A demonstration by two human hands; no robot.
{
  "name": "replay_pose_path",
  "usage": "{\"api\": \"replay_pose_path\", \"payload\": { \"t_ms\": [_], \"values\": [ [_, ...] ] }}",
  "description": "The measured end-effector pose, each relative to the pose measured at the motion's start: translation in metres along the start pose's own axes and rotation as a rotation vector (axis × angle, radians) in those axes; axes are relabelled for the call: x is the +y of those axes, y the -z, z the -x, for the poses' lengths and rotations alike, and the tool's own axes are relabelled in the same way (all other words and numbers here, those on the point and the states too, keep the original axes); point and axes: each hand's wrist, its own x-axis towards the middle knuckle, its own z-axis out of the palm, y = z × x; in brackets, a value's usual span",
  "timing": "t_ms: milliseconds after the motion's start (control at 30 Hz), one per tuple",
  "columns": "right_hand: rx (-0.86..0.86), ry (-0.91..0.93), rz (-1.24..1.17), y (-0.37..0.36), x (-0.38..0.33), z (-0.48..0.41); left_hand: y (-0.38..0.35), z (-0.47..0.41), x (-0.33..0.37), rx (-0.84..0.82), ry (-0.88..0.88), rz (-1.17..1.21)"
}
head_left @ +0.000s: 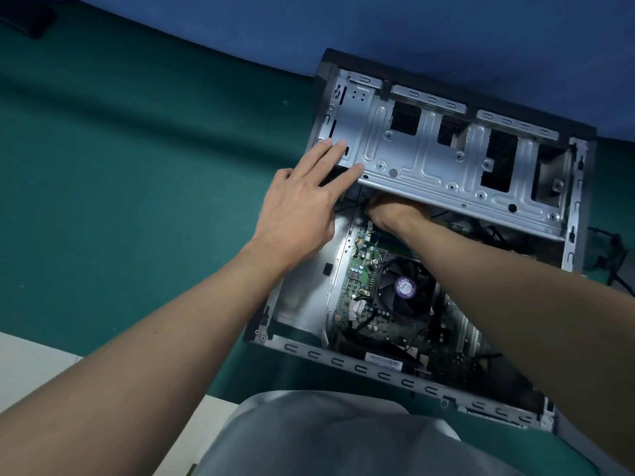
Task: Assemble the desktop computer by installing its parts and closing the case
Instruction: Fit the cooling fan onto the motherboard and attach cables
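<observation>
An open desktop case (347, 364) lies on its side on a green surface. Inside, the green motherboard (364, 269) shows a black CPU fan (405, 290) with a purple sticker. A silver drive cage (429, 159) spans the far half of the case. My left hand (305, 201) lies flat with straight fingers on the cage's left end. My right hand (391, 211) reaches under the cage's near edge above the motherboard; its fingers are hidden there, so what they touch cannot be seen.
The green mat (137, 166) stretches left of the case, with a blue wall (446, 29) behind. Black cables (608, 255) lie right of the case. A white floor patch (31, 365) sits at lower left, and my grey-clothed lap (326, 438) fills the bottom.
</observation>
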Motion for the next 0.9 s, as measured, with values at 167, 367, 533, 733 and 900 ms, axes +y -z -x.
{"api": "replay_pose_path", "payload": {
  "t_ms": [167,367,533,733,900],
  "values": [
    [0.201,-0.027,0.02,-0.017,0.013,0.002,0.002,0.001,0.001,0.002,0.0,-0.016],
    [0.533,0.31,-0.053,-0.035,0.061,0.056,0.001,0.001,0.0,0.003,-0.005,-0.023],
    [0.601,0.458,-0.012,-0.054,0.112,0.107,0.0,0.001,0.001,-0.018,-0.011,-0.073],
    [0.189,0.168,-0.209,-0.066,0.14,0.132,0.001,0.001,0.005,-0.042,-0.037,-0.17],
    [0.115,-0.052,-0.271,-0.076,0.134,0.125,0.002,0.002,0.007,-0.048,-0.028,-0.183]
  ]
}}
